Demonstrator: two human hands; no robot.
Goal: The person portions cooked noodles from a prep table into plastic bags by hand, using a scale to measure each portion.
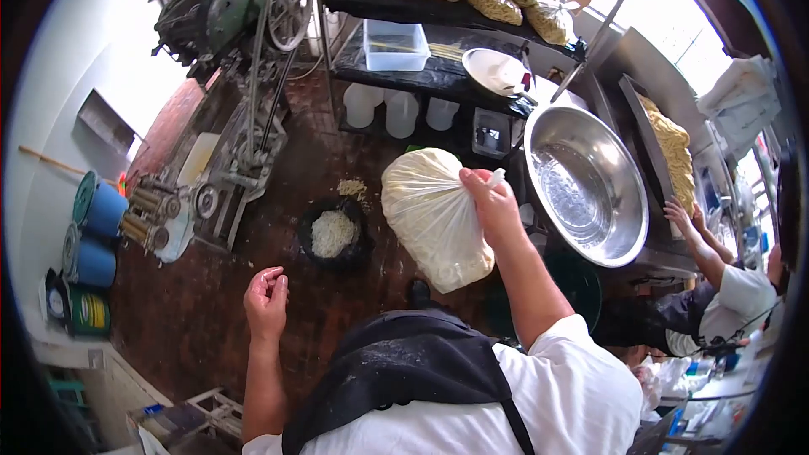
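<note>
A full, pale plastic bag (434,215) hangs from my right hand (490,202), whose fingers are closed round its gathered neck. The twisted end of the bag sticks out above my fingers. My left hand (266,299) is raised at the left, away from the bag, with its fingers curled; whether anything is in them I cannot make out. Between the two hands, lower down on the floor, stands a black container (361,254) with whitish pieces in it. More pale bits lie on the floor just beyond it.
A large metal basin (628,194) stands to the right. Beyond it a person's hands (687,221) are at a tray of yellowish food (670,147). A machine with a wheel (288,10) is at the left, near blue bins (101,206). Shelves (341,59) hold a clear tub and bags.
</note>
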